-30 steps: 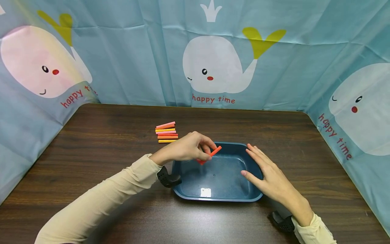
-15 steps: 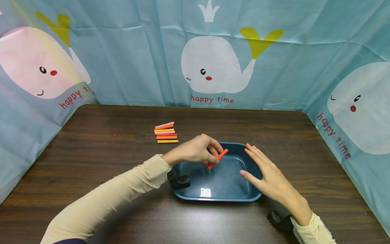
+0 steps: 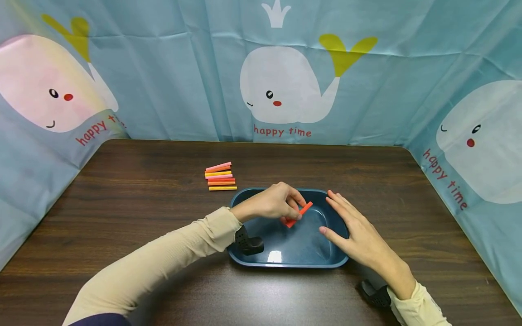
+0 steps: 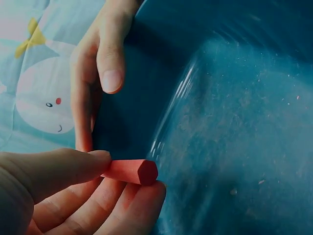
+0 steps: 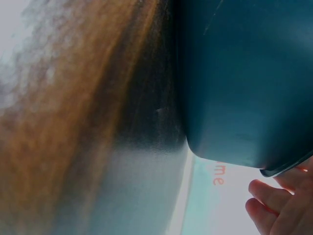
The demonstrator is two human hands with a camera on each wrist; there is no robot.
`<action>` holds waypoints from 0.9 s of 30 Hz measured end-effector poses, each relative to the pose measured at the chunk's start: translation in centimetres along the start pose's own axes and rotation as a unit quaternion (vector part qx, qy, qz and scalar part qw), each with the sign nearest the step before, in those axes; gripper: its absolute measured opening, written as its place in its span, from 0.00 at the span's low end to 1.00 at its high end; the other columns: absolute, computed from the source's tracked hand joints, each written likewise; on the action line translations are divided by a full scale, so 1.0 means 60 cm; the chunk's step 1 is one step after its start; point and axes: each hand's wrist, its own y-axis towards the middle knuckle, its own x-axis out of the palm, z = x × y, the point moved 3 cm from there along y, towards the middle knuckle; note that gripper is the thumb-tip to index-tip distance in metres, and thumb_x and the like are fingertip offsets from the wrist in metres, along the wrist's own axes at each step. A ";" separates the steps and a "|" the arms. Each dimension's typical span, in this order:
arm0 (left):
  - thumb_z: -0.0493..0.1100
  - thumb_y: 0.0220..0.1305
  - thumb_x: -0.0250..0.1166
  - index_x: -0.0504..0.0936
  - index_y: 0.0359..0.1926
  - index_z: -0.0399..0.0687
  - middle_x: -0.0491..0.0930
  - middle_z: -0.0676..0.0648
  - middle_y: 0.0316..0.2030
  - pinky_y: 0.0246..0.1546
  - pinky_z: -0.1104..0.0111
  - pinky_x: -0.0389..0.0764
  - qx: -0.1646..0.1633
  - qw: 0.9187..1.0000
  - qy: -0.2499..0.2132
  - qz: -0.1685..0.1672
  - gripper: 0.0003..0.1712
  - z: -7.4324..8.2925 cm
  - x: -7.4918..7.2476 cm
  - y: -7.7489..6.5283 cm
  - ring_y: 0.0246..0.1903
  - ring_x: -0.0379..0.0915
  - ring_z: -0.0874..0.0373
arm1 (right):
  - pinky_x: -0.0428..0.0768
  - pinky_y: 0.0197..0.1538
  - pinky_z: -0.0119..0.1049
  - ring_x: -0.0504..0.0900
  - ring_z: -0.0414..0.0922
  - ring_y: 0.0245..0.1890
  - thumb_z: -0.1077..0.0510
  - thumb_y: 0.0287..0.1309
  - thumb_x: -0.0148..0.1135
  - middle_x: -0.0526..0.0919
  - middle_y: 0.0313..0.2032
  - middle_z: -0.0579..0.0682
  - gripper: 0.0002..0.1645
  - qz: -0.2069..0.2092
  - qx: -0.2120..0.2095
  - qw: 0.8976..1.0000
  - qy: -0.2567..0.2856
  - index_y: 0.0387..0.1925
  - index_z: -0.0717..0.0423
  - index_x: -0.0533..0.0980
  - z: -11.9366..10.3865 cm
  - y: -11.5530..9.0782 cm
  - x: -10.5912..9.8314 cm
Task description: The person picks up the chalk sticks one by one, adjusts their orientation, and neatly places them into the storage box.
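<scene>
Hands of one person work over a blue plastic tray (image 3: 303,244) on a dark wood-grain table (image 3: 163,181) in front of me. The left hand (image 3: 277,201) crosses the tray's left side and hangs over its inside, thumb and fingertips clamped together on a red six-sided stick (image 3: 306,208), crayon-like in shape. The stick slants, its far end pointing up to the right; a close view from that wrist shows its flat hexagonal end jutting past the fingertips. I cannot tell whether it touches the tray floor.

The right hand (image 3: 359,233) is at the tray's right rim, fingers stretched out and thumb held apart from them over the inside. It grips nothing that I can see; whether it rests on the rim, I cannot tell.

Behind the tray and to its left, a row of sticks (image 3: 221,183) lies on the table, side by side, in pink, orange, yellow and red. Both arms wear cream sleeves (image 3: 163,244), with a black wrist device (image 3: 248,240) near each cuff. Around the table's far edge and sides hangs a light blue curtain (image 3: 163,90), printed with white whales and the red words "happy time".
</scene>
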 end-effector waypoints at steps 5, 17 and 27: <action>0.34 0.62 0.67 0.82 0.53 0.37 0.87 0.46 0.33 0.30 0.69 0.85 -0.007 1.000 0.010 0.001 0.18 0.001 0.009 0.011 0.24 0.81 0.61 | 0.63 0.67 0.65 0.56 0.59 0.76 0.42 0.61 0.66 0.58 0.76 0.52 0.45 0.003 -0.005 1.000 0.001 0.73 0.54 0.61 0.000 0.000 0.000; 0.33 0.63 0.66 0.82 0.54 0.37 0.83 0.49 0.27 0.27 0.70 0.83 -0.025 1.000 -0.010 -0.004 0.17 0.003 0.033 0.032 0.23 0.78 0.60 | 0.64 0.67 0.62 0.56 0.56 0.76 0.54 0.62 0.63 0.58 0.76 0.48 0.40 0.013 -0.036 0.999 -0.002 0.74 0.54 0.61 0.004 0.001 -0.004; 0.35 0.64 0.66 0.82 0.50 0.39 0.82 0.45 0.25 0.30 0.62 0.86 -0.059 0.998 -0.028 0.001 0.14 0.005 0.050 0.043 0.21 0.80 0.57 | 0.64 0.68 0.61 0.54 0.54 0.77 0.59 0.59 0.61 0.55 0.77 0.46 0.43 0.001 -0.044 0.999 -0.001 0.75 0.53 0.59 0.006 0.001 -0.007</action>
